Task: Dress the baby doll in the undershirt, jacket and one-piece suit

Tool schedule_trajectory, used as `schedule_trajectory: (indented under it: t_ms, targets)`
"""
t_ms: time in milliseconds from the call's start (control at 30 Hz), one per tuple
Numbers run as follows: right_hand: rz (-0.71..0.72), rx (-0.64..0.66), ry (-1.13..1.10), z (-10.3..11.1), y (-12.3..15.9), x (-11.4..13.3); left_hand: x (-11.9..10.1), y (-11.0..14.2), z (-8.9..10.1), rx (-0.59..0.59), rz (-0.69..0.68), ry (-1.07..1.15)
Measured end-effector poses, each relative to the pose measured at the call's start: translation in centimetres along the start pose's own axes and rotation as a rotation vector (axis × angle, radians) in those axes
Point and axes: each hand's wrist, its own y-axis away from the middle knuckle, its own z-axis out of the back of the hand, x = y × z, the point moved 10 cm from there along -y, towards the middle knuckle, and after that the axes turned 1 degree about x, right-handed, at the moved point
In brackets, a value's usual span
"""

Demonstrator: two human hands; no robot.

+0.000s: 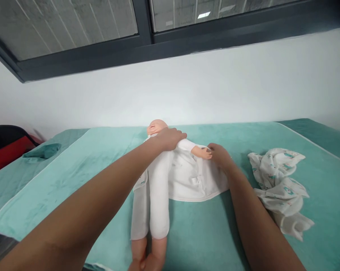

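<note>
A baby doll [159, 195] in white clothing lies on its back, head toward the wall and bare feet toward me. Its left arm stretches out to the right. My left hand [170, 139] is closed over the doll's shoulder and upper arm; its thumb is hidden. Under the doll, a white baby shirt [198, 180] is spread open to the right, with a patterned part showing at the doll's left-hand side in view. Beside the doll's small hand, my right hand [219, 155] pinches the shirt's edge; its fingertips are partly hidden.
A crumpled white cloth with a small print [283, 184] lies to the right of my right forearm. The green padded mat [59, 188] reaches the white wall [187, 90]. A dark window frame [102, 56] is above, and a red and black object [6, 148] stands at far left.
</note>
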Motion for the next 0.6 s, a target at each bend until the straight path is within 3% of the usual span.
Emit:
schedule_trajectory:
  t_ms: [67, 133, 200, 267, 400, 533, 600]
  targets:
    - [-0.098, 0.009, -0.242, 0.9, 0.0, -1.0, 0.1, 0.1, -0.5, 0.051, 0.000, -0.062]
    - [-0.226, 0.036, -0.646, 0.9, 0.2, -1.9, 0.5, 0.1, -0.7, 0.107, 0.056, -0.113]
    - [-0.323, 0.050, -1.017, 0.5, 0.5, -2.2, 1.3, 0.0, -0.6, 0.152, 0.177, -0.168]
    - [-0.325, 0.023, -1.198, 0.7, 0.6, -1.7, 2.0, 0.0, -0.4, 0.183, 0.306, -0.213]
    - [-0.203, 0.040, -1.348, 1.2, 1.0, 1.1, 1.5, -0.6, -0.7, 0.083, 0.372, -0.083]
    - [-0.072, 0.181, -1.309, 0.4, 1.7, 5.5, 0.2, -1.7, -2.1, -0.084, 0.382, 0.132]
    - [-0.013, 0.287, -1.265, -0.6, 2.1, 7.7, -0.3, -2.2, -2.6, -0.184, 0.375, 0.360]
